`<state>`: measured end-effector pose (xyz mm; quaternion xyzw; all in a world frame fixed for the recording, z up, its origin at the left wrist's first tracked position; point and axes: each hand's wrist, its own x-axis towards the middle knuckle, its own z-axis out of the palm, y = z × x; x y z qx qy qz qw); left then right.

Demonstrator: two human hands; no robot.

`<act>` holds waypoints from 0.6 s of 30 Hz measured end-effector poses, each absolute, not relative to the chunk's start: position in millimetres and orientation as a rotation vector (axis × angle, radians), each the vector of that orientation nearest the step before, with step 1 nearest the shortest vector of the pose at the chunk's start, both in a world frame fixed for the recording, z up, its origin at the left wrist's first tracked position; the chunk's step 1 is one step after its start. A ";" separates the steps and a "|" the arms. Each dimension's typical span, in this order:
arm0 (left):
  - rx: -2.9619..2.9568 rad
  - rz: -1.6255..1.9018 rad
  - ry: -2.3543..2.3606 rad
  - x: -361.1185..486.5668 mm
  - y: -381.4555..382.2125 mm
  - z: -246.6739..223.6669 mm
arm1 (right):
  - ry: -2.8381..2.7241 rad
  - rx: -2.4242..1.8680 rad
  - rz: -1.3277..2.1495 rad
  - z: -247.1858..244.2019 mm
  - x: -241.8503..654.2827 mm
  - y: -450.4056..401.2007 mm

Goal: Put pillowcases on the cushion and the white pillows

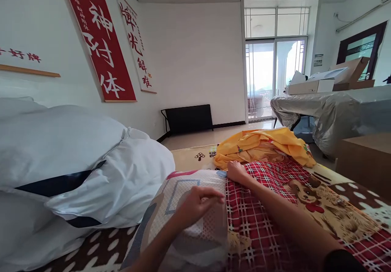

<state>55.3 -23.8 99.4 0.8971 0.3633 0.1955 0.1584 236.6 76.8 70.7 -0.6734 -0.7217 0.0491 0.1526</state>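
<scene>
A pillow (161, 207) with a white dotted cover and blue-grey and pink shapes lies in front of me. Against its right side runs the straight edge of a red plaid cloth (256, 219) printed with dogs. My right hand (238, 173) is closed at the far corner where pillow and cloth meet, gripping the plaid cloth; its fingertips are hidden. Over the pillow, my left hand (198, 207) has its fingers stretched toward the cloth's edge, with nothing visible in them. Just beyond the right hand lies a crumpled yellow cloth (262, 143).
White bedding (116, 178) with dark bands is heaped on the left. Beneath everything spreads a brown-and-cream patterned blanket (106, 245). A plastic-covered table (332, 105) with cardboard boxes (351, 74) stands at the right, near a larger box (366, 158). A black folded panel (189, 118) leans by the wall.
</scene>
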 end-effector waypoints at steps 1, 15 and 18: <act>2.595 0.605 1.212 57.2 -5.7 107.4 | -2.066 -1.934 0.141 71.7 237.1 76.5; 2.892 0.213 1.150 77.6 57.6 71.8 | -1.914 -1.845 0.173 76.7 221.9 91.2; 2.967 0.275 1.096 76.1 53.1 61.8 | -1.916 -1.774 0.182 80.5 200.0 88.9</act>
